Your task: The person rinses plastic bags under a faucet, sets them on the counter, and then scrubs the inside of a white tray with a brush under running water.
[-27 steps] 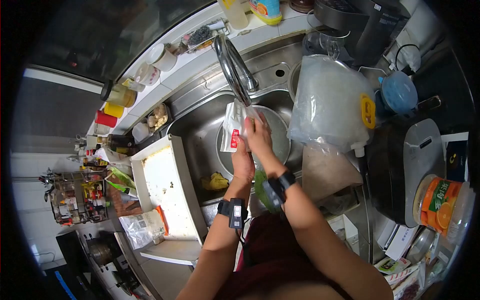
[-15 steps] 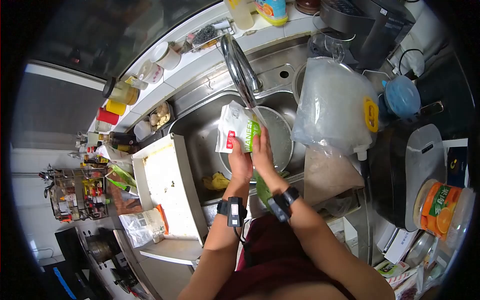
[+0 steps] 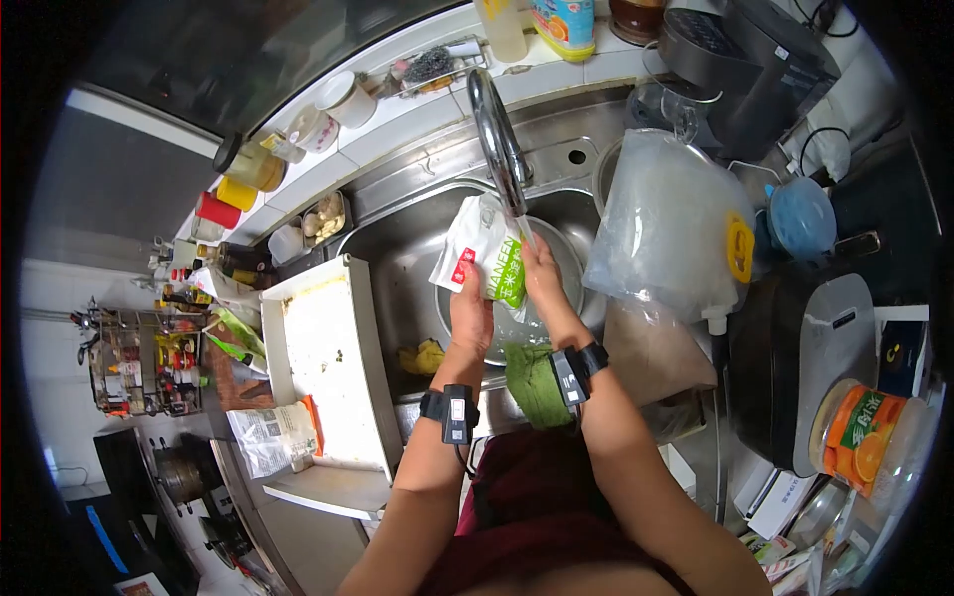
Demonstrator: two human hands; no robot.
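Note:
A white and green packet [image 3: 482, 253] with a red label is under the faucet [image 3: 497, 139], over a round bowl [image 3: 556, 253] in the sink [image 3: 393, 258]. My left hand [image 3: 470, 310] grips the packet's lower left part, its thumb on the red label. My right hand [image 3: 542, 273] is at the packet's right edge, right below the spout, in the running water; its fingers are close together, and whether they pinch the packet is not clear. A green cloth [image 3: 537, 385] lies at the sink's front edge beside my right wrist.
Left of the sink stands a white drawer-like tray [image 3: 333, 368] with a packet [image 3: 273, 437] on its edge. A yellow cloth [image 3: 422, 358] lies in the sink. On the right are a large clear plastic bag [image 3: 661, 223] and a black appliance [image 3: 795, 368].
My right hand has moved up and right, off the packet's front to its edge under the spout. More of the packet's green part shows. The view has shifted slightly.

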